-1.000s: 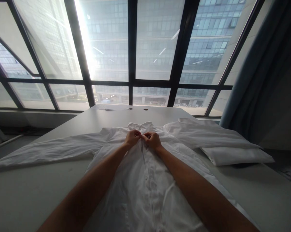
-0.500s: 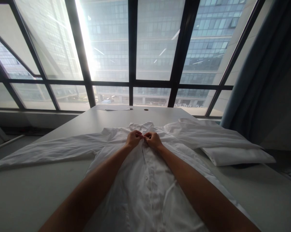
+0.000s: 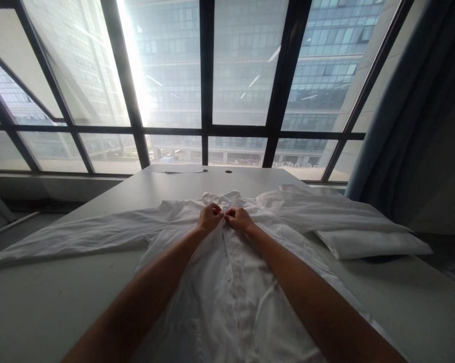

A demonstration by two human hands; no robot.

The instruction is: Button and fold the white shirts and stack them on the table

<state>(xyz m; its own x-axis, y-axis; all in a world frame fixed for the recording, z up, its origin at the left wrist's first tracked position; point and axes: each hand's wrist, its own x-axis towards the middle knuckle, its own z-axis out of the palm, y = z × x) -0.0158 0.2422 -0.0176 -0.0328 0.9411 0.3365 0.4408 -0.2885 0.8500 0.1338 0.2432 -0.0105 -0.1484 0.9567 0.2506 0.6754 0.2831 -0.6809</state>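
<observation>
A white button-up shirt (image 3: 212,282) lies face up on the table, its collar away from me and its sleeves spread to both sides. My left hand (image 3: 210,218) pinches the edge of the front opening just below the collar. Right beside it, my right hand (image 3: 238,219) pinches the opposite edge, and the fingertips of both hands nearly meet. Whatever small part sits between the fingertips is too small to make out. Lower down the front strip, a button (image 3: 229,278) shows between my forearms.
The white table (image 3: 110,292) reaches to large dark-framed windows (image 3: 238,132). Folded white cloth (image 3: 375,244) lies under the right sleeve. A flat white sheet (image 3: 178,169) rests at the table's far edge. A dark blue curtain (image 3: 394,116) hangs on the right.
Both hands stay at the same spot below the collar. Only the fingertips have shifted very slightly; the shirt lies as before.
</observation>
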